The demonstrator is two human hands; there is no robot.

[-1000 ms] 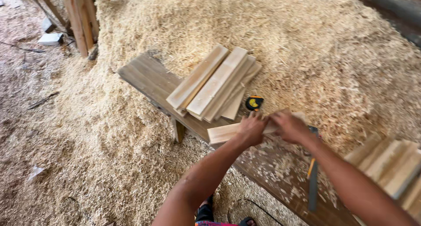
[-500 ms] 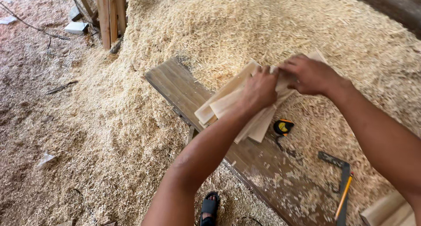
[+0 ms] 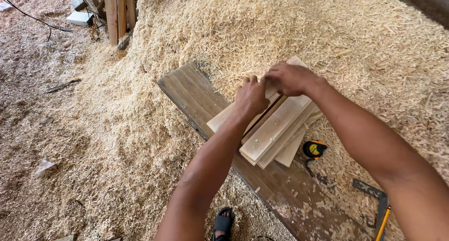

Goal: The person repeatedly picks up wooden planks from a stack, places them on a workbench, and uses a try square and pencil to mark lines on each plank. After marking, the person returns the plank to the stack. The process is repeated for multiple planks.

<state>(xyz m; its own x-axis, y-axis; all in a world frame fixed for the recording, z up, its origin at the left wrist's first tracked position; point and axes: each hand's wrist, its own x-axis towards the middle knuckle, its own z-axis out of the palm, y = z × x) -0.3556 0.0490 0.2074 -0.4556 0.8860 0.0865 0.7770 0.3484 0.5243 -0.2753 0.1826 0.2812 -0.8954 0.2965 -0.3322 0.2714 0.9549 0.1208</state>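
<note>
Sawdust heap [image 3: 327, 30] covers most of the floor, banked up behind and around the work. Dark plank desk [image 3: 196, 93] runs diagonally through it, shavings scattered on its near end. Stack of pale wooden boards [image 3: 276, 133] lies on the desk, fanned slightly, long edges touching. Left hand [image 3: 251, 97] rests on top of the stack, fingers curled narrow, pressing a board. Right hand [image 3: 292, 78] at the stack's far end, fingers closed on a board end. Yellow tape measure [image 3: 314, 149] just beside the stack. Metal square [image 3: 376, 199] and pencil [image 3: 382, 223] near the lower right
</note>
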